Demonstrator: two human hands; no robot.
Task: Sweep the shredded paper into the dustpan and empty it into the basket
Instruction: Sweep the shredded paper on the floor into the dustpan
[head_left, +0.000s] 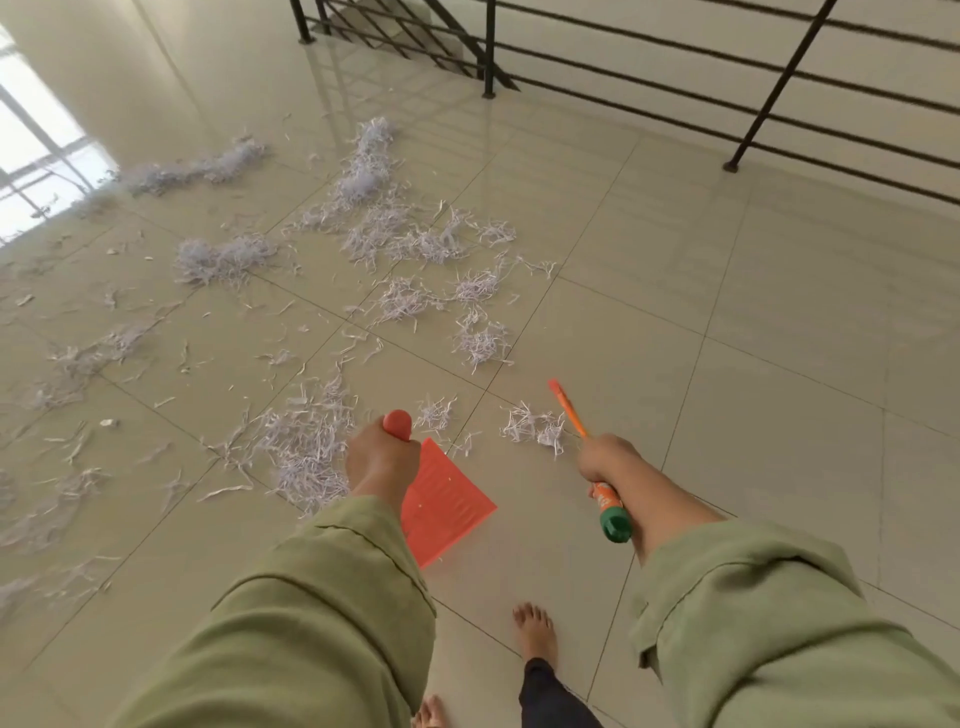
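Shredded white paper (363, 228) lies scattered in clumps across the tiled floor, from the far left to just ahead of my hands. My left hand (382, 460) grips the red handle of an orange dustpan (447, 501), which hangs with its flat pan pointing down toward my feet. My right hand (608, 460) grips an orange broom handle (569, 408) with a green end cap (615, 525); the broom's head is out of view. A small clump of paper (535, 426) lies between the two hands. No basket is visible.
A black metal railing (769, 93) runs along the far and right side around a stairwell. A bright window reflection covers the floor at the far left. My bare feet (535, 631) stand on the tiles at the bottom centre.
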